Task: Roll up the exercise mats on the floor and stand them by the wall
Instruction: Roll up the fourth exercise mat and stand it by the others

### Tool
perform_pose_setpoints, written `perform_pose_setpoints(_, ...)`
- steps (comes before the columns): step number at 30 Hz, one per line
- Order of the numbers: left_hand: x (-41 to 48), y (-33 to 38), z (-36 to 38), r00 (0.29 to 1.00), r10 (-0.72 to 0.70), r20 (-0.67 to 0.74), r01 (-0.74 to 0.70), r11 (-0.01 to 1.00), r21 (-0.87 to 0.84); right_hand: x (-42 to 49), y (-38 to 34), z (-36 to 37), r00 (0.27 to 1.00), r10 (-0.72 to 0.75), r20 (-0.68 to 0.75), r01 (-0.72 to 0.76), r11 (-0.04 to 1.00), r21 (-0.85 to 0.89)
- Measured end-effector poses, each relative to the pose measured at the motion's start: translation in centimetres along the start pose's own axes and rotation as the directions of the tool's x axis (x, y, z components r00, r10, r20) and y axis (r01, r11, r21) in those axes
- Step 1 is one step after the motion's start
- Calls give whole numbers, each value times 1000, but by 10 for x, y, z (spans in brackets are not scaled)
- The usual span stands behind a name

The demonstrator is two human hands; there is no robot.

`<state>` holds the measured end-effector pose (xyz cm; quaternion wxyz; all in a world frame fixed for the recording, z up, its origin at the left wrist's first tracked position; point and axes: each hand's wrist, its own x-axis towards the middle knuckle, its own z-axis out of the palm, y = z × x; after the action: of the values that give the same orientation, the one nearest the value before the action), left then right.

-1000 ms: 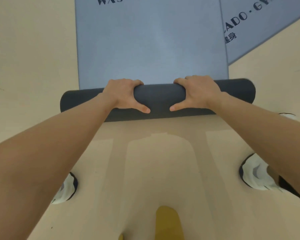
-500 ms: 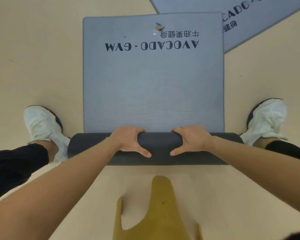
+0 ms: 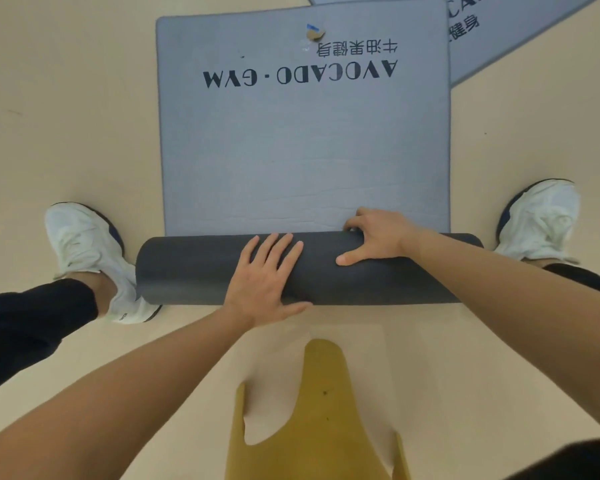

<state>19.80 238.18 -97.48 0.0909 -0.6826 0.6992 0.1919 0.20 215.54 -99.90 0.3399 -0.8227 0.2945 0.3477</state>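
Observation:
A grey exercise mat with "AVOCADO · GYM" printed on it lies flat ahead of me, its near part wound into a dark roll across the floor. My left hand lies flat on the near side of the roll, fingers spread. Over the top of the roll curls my right hand, fingers on the far side where the roll meets the flat mat, thumb on the near side. A second grey mat lies flat at the top right, partly under the first.
My white shoes stand on either side of the roll, the left shoe touching its end and the right shoe near the other end. Beige floor surrounds the mats. A mustard-coloured garment hangs below my view.
My left hand has let go of its grip and now rests flat on the near side of the roll. The roll has advanced a little along the mat. My right hand stays curled over it.

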Motion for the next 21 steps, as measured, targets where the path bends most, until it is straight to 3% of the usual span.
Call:
perform_pose_setpoints(2,14,-10,-3,1000,20,-16,-20,1000,-20,-5,-2,-2,994,23,-106,-28,998,-49)
perform_pose_setpoints(4,29,-20,-9,999,36,-23,-37,998,-43,-14,-4,-3,954,-22,-299,-28,986,-164)
perform_pose_setpoints(7,50,-33,-22,999,33,6,-33,995,-96,-31,-11,12,781,-237,-578,92,959,-268)
perform_pose_setpoints(9,67,-42,-33,995,23,93,-7,986,-166,-41,-19,32,681,-309,-664,113,940,-322)
perform_pose_setpoints(10,76,-46,-39,990,18,143,11,979,-202,-45,-23,45,685,-319,-655,97,931,-352)
perform_pose_setpoints(13,101,-57,-50,959,22,284,54,965,-257,-51,-31,70,817,-252,-518,1,900,-437)
perform_pose_setpoints(15,110,-62,-51,944,37,327,44,971,-236,-49,-29,67,856,-240,-457,-8,880,-475)
perform_pose_setpoints(18,116,-65,-56,966,18,259,25,986,-163,-41,-24,50,866,-239,-439,-9,870,-493)
perform_pose_setpoints(21,114,-66,-64,998,-3,67,12,990,-141,-31,-21,30,841,-249,-480,15,898,-440)
